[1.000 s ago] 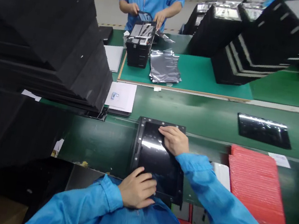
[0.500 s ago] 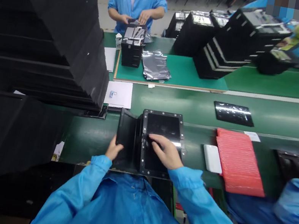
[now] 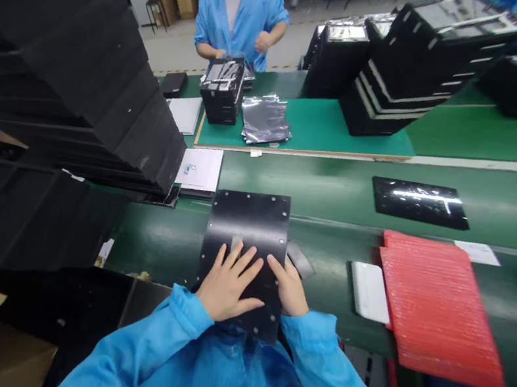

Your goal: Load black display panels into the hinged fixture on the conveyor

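Observation:
A black case (image 3: 254, 216) with light studs along its edges lies folded over at the front of the green bench, its near end by my body. Flat on its top rests my left hand (image 3: 228, 288), fingers spread. My right hand (image 3: 290, 287) grips the right edge, thumb on top and the other fingers hidden below. A flat grey piece (image 3: 301, 260) sticks out beside that edge, near my right fingers; whether I hold it cannot be told. What lies inside the case is hidden.
Tall black stacked boxes (image 3: 107, 87) rise at left. To the right are a white box (image 3: 370, 292), a red bubble-wrap stack (image 3: 443, 306) and a glossy black panel (image 3: 421, 202). Across the bench a co-worker (image 3: 245, 11) stands behind a black stack (image 3: 221, 90) and silvery bags (image 3: 265, 120).
The case was open with its cover held up by my left hand; now it is folded shut. My left hand has moved right onto it, and my right hand has shifted to its right edge.

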A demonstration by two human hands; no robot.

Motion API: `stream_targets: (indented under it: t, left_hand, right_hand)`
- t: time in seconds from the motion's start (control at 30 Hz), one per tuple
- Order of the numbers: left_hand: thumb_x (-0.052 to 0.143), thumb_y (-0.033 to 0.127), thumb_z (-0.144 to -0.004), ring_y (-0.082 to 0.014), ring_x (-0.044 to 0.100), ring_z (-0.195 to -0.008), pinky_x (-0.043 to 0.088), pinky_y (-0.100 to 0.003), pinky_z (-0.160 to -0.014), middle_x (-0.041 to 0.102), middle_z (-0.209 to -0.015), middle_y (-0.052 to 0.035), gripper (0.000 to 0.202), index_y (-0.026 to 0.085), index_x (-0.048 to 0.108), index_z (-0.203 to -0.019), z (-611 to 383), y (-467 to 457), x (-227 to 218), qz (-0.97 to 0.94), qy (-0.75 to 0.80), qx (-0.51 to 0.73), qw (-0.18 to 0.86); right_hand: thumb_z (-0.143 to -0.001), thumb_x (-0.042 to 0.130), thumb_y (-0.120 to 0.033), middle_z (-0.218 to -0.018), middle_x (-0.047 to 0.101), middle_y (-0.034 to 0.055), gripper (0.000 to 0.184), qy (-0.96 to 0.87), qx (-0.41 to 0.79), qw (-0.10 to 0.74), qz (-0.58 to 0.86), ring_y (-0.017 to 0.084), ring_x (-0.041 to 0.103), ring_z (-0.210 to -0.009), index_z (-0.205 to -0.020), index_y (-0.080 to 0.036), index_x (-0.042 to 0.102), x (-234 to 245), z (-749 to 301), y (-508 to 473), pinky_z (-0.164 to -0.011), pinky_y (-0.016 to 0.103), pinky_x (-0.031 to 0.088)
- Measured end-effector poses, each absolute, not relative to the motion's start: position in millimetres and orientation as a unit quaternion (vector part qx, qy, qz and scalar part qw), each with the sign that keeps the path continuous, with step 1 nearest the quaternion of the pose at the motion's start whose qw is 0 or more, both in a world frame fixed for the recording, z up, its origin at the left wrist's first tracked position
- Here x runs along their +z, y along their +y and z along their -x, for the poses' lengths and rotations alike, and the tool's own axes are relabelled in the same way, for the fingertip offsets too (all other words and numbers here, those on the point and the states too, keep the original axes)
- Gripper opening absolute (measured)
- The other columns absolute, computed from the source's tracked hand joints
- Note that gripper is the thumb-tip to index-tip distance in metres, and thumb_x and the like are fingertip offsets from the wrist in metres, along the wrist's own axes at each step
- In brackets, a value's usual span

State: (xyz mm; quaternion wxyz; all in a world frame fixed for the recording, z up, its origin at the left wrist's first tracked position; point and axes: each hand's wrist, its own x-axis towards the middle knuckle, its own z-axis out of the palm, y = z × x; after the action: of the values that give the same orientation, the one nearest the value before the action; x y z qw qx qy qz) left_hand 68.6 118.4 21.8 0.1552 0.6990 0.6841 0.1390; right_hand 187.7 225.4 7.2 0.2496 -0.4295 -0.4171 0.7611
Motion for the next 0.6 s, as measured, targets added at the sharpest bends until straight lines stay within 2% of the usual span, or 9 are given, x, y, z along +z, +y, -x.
stream_targets:
  t: [0.13,0.2,0.33,0.43,0.5,0.57,0.6]
  left_hand:
    - [0.047,0.059,-0.085,-0.0346,0.017,-0.144,0.017,-0.064,-0.112,0.029,-0.153,-0.0160,0.073,0.022,0.030,-0.146,-70,138,12,-0.679,0.707,0.126,0.153]
    - [0.047,0.058,-0.085,-0.0344,0.018,-0.144,0.017,-0.064,-0.112,0.030,-0.153,-0.0151,0.071,0.023,0.032,-0.145,-72,144,10,-0.675,0.711,0.128,0.151]
    - [0.051,0.053,-0.085,-0.0346,0.021,-0.143,0.015,-0.063,-0.113,0.036,-0.149,-0.0157,0.067,0.020,0.037,-0.143,-79,148,9,-0.680,0.704,0.120,0.166]
    - [0.056,0.052,-0.083,-0.0359,0.023,-0.142,0.011,-0.063,-0.114,0.038,-0.148,-0.0163,0.069,0.018,0.040,-0.141,-56,154,14,-0.696,0.677,0.134,0.200]
    - [0.058,0.056,-0.080,-0.0362,0.023,-0.142,0.007,-0.060,-0.116,0.037,-0.149,-0.0150,0.071,0.019,0.044,-0.140,-13,172,18,-0.690,0.666,0.183,0.214]
    - [0.056,0.059,-0.080,-0.0348,0.025,-0.142,0.011,-0.055,-0.117,0.039,-0.148,-0.0144,0.069,0.019,0.049,-0.136,43,209,16,-0.643,0.680,0.262,0.236]
    - [0.053,0.059,-0.082,-0.0334,0.030,-0.140,0.018,-0.051,-0.117,0.043,-0.145,-0.0148,0.066,0.017,0.052,-0.132,69,234,12,-0.604,0.689,0.304,0.261]
  right_hand:
    - [-0.049,0.075,-0.066,-0.085,0.074,0.0079,0.058,-0.407,0.779,0.205,0.431,0.035,0.068,-0.088,-0.085,-0.020,0.070,5,-183,249,-0.088,0.051,0.053]
    - [-0.049,0.076,-0.064,-0.089,0.074,0.0093,0.057,-0.410,0.777,0.210,0.429,0.036,0.067,-0.090,-0.087,-0.021,0.070,9,-190,257,-0.086,0.052,0.054]
    - [-0.058,0.076,-0.055,-0.104,0.071,0.0120,0.049,-0.418,0.724,0.293,0.464,0.033,0.066,-0.099,-0.093,-0.022,0.069,9,-245,273,-0.091,0.050,0.052]
    - [-0.062,0.072,-0.055,-0.101,0.072,0.0128,0.041,-0.406,0.651,0.369,0.526,0.031,0.068,-0.092,-0.091,-0.025,0.069,-3,-304,277,-0.086,0.050,0.054]
    - [-0.059,0.072,-0.055,-0.100,0.072,0.0126,0.039,-0.377,0.604,0.398,0.579,0.031,0.069,-0.089,-0.087,-0.028,0.069,-14,-330,264,-0.083,0.050,0.056]
    - [-0.055,0.074,-0.056,-0.097,0.072,0.0127,0.037,-0.324,0.581,0.399,0.631,0.032,0.069,-0.088,-0.081,-0.030,0.070,-27,-336,238,-0.080,0.049,0.057]
    - [-0.053,0.074,-0.057,-0.096,0.072,0.0128,0.036,-0.292,0.578,0.393,0.653,0.032,0.069,-0.087,-0.078,-0.031,0.070,-34,-332,222,-0.079,0.049,0.057]
